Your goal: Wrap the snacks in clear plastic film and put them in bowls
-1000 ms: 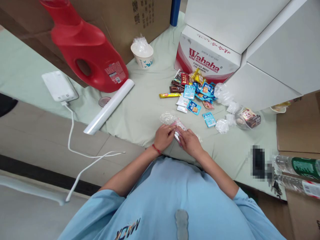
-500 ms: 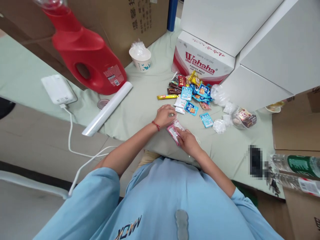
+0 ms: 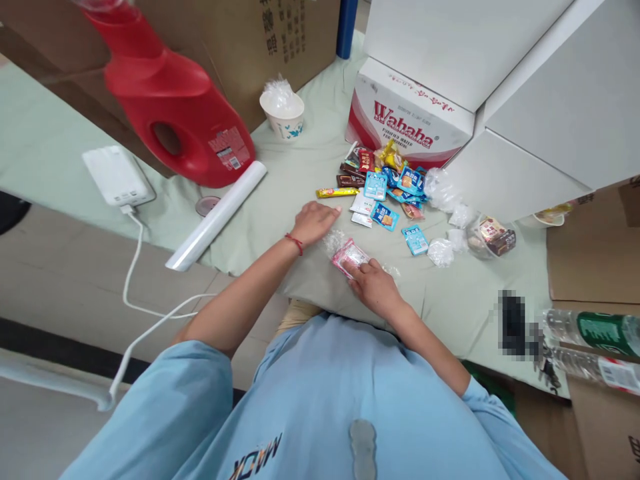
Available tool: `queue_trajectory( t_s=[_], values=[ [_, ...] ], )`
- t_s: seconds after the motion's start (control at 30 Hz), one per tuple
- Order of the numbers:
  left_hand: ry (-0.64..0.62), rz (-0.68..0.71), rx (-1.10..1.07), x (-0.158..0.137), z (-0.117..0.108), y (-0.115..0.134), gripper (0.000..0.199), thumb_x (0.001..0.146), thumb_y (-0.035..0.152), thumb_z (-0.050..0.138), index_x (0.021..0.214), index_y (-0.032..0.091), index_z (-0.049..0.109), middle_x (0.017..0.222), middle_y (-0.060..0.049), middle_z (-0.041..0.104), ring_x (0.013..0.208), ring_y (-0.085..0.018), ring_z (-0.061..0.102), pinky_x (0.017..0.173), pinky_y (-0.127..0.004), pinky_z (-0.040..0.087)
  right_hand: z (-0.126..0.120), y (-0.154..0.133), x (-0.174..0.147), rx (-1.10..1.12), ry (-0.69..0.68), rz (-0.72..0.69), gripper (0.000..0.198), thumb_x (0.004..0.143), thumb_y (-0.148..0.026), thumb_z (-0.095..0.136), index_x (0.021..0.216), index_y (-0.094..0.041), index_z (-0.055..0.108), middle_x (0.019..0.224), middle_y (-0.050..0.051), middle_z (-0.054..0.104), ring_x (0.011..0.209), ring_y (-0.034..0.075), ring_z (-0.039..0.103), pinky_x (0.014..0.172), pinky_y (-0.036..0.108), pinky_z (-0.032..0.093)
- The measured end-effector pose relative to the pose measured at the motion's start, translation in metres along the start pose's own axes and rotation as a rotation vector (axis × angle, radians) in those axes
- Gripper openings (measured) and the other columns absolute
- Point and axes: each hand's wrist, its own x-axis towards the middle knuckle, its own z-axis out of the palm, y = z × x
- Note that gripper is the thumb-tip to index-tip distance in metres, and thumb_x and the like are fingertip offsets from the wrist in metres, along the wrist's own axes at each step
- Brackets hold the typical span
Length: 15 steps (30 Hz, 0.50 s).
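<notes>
A pink-and-white snack packet [image 3: 351, 251] lies near the front edge of the cloth-covered table. The fingers of my right hand [image 3: 376, 287] are on its near side, holding it against the cloth. Crumpled clear plastic film [image 3: 334, 241] sticks out from the packet's far left end, and more film shows beside my right hand. My left hand [image 3: 315, 223], with a red cord at the wrist, hovers or rests just left of that film. Its fingers reach to the right, partly hidden by the back of the hand, and no object shows in them.
Beyond my hands is a pile of wrapped snacks [image 3: 385, 180] before a Wahaba-type water carton [image 3: 410, 123]. Crumpled film balls [image 3: 441, 253] and a clear snack bowl [image 3: 493, 237] are right. Left stand a white roll [image 3: 217, 217], a red jug [image 3: 175, 100] and a paper cup [image 3: 284, 123].
My left hand has moved left, away from the packet, and its fingers have spread from a closer pinch. Clear film now shows at the packet's end. My right hand stays on the packet.
</notes>
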Motion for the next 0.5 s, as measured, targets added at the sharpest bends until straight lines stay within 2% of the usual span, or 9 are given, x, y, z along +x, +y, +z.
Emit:
queue_trajectory(
  t_s=[0.1,0.17,0.2,0.27,0.37,0.43,0.5],
  values=[
    [-0.151,-0.020,0.114,-0.015,0.012,0.013,0.044,0.083,0.059,0.070,0.103,0.019,0.075,0.138,-0.016,0.063,0.136,-0.038,0.045,0.112,-0.058,0.038,-0.001,-0.001,0.001,-0.003,-0.009,-0.001,0.052,0.104,-0.028,0.053,0.156,-0.027,0.050,0.105,0.012,0.070,0.106,0.029,0.054,0.089,0.035,0.049],
    [-0.244,-0.048,0.215,-0.023,0.007,0.016,0.039,0.074,0.051,0.079,0.097,0.020,0.075,0.143,-0.016,0.058,0.138,-0.041,0.042,0.109,-0.055,0.040,-0.001,-0.001,0.001,0.014,-0.018,0.010,0.051,0.104,-0.029,0.053,0.155,-0.027,0.050,0.105,0.012,0.070,0.106,0.029,0.054,0.086,0.034,0.048],
    [-0.274,-0.057,0.241,-0.025,0.001,0.017,0.031,0.074,0.044,0.078,0.093,0.020,0.074,0.138,-0.016,0.061,0.132,-0.038,0.047,0.104,-0.050,0.043,-0.001,-0.001,0.001,0.024,-0.019,0.014,0.051,0.104,-0.029,0.054,0.155,-0.028,0.050,0.105,0.011,0.070,0.106,0.029,0.053,0.084,0.033,0.048],
    [-0.309,-0.045,0.219,-0.030,-0.012,0.019,0.016,0.078,0.032,0.071,0.089,0.020,0.072,0.116,-0.012,0.068,0.110,-0.030,0.060,0.090,-0.039,0.048,0.000,0.001,0.001,0.041,-0.010,0.008,0.051,0.104,-0.028,0.053,0.155,-0.029,0.051,0.103,0.011,0.069,0.106,0.028,0.052,0.083,0.032,0.048],
    [-0.304,0.015,0.150,-0.040,-0.023,0.032,0.009,0.081,0.020,0.062,0.087,0.021,0.068,0.088,-0.005,0.069,0.081,-0.021,0.062,0.075,-0.032,0.046,0.003,0.002,0.003,0.057,0.013,-0.034,0.050,0.104,-0.024,0.052,0.153,-0.029,0.053,0.098,0.010,0.068,0.102,0.029,0.051,0.086,0.034,0.046],
    [-0.243,0.020,0.133,-0.053,-0.019,0.049,0.009,0.084,0.019,0.060,0.089,0.021,0.068,0.087,-0.004,0.069,0.079,-0.021,0.062,0.073,-0.032,0.046,0.006,0.002,0.005,0.064,0.026,-0.069,0.045,0.103,-0.021,0.051,0.148,-0.026,0.059,0.095,0.011,0.067,0.099,0.029,0.050,0.089,0.037,0.046],
    [-0.213,0.029,0.113,-0.070,-0.008,0.066,0.011,0.090,0.022,0.058,0.090,0.020,0.069,0.090,-0.006,0.071,0.085,-0.022,0.065,0.077,-0.033,0.049,0.009,0.002,0.005,0.072,0.044,-0.096,0.035,0.103,-0.019,0.050,0.131,-0.021,0.071,0.095,0.012,0.066,0.098,0.029,0.049,0.097,0.041,0.044]
  ],
)
